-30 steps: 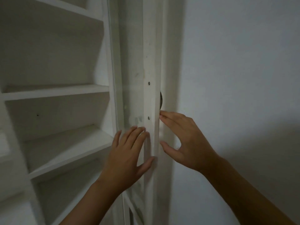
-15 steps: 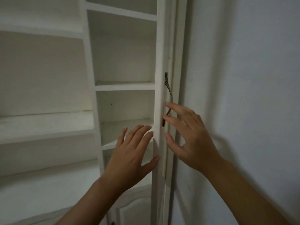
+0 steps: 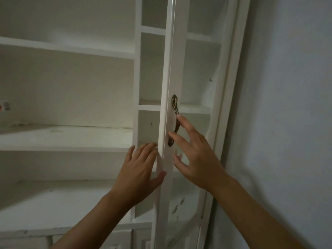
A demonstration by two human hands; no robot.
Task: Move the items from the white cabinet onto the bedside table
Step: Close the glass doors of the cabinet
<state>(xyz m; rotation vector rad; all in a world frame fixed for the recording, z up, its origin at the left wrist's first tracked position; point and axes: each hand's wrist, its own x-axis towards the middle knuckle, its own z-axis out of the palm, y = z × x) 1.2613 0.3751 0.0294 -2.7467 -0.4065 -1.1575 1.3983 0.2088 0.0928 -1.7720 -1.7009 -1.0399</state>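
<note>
The white cabinet (image 3: 71, 97) fills the left. Both hands frame its door edge (image 3: 166, 112): left hand (image 3: 138, 169) flat, fingers straight; right hand (image 3: 195, 155) spread, fingertips touching the brass handle (image 3: 175, 119), gripping nothing.

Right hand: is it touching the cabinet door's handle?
Touching. In the head view the right hand has straight fingertips against the bronze handle.

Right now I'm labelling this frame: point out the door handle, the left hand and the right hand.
door handle (image 3: 174, 105), head view, upper stem.
left hand (image 3: 138, 175), head view, back of hand.
right hand (image 3: 201, 159), head view, back of hand.
</note>
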